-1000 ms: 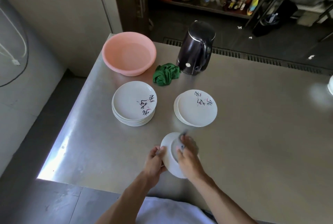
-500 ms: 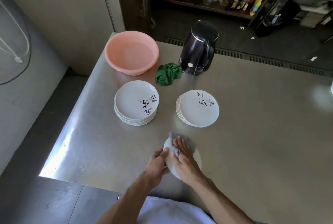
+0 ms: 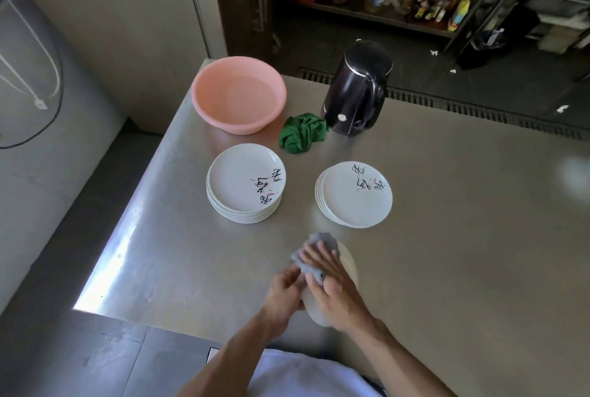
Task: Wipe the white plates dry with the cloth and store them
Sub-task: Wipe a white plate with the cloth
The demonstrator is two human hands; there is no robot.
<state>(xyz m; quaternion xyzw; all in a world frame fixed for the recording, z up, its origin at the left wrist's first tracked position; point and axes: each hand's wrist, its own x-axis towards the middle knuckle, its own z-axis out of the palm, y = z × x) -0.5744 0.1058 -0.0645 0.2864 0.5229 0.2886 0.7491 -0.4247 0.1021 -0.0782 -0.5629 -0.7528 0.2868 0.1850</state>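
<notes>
Near the table's front edge my left hand (image 3: 287, 291) grips the left rim of a white plate (image 3: 349, 264), held tilted. My right hand (image 3: 332, 281) lies over the plate with fingers spread straight, pressing a grey cloth (image 3: 314, 250) against it. Most of that plate is hidden under the hand and cloth. Two stacks of white plates with black and pink markings stand farther back: a taller left stack (image 3: 245, 183) and a lower right stack (image 3: 354, 194).
A pink basin (image 3: 238, 95) sits at the steel table's (image 3: 463, 237) far left corner. A crumpled green cloth (image 3: 303, 132) lies beside a black electric kettle (image 3: 357, 87). The table's left edge drops to the floor; shelves with bottles stand behind.
My right hand has slid the grey cloth across the plate, from its far edge toward the middle, and the plate has tilted more to the right. The stacks stay put.
</notes>
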